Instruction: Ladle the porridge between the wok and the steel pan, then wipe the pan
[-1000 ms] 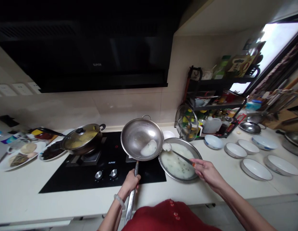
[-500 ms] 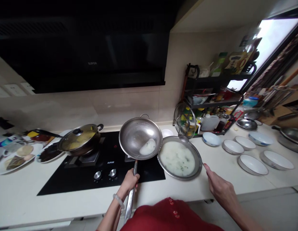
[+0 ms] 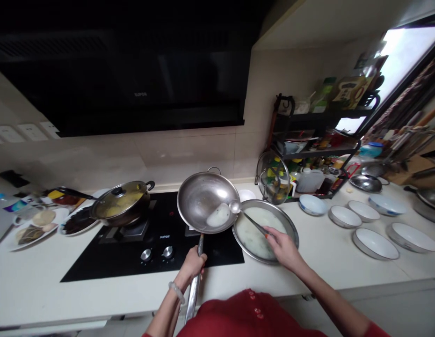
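My left hand (image 3: 194, 263) is closed round the long metal handle of a steel wok (image 3: 196, 196), which is tilted over the right side of the stove. A small pool of whitish liquid (image 3: 218, 216) lies low in the wok, toward its right. My right hand (image 3: 283, 248) grips the handle of a ladle (image 3: 235, 206), whose bowl is at the wok's right rim. Under that hand and ladle stands a wide metal basin (image 3: 292, 228) of milky white liquid (image 3: 262, 223), partly hidden by the hand. The wok's rim overlaps the basin's left edge.
A lidded pan (image 3: 121, 206) of yellow food sits on the left of the black stove (image 3: 140, 267). Farther left are plates of food (image 3: 59, 217). Several bowls (image 3: 375, 243) stand at right, a glass lid (image 3: 273, 178) leans by the spice rack (image 3: 315, 152), and a range hood (image 3: 150, 70) hangs above.
My right hand has moved left with the ladle, from the basin's right edge to over the basin. The ladle's bowl has gone from the basin's far rim to the wok's right rim.
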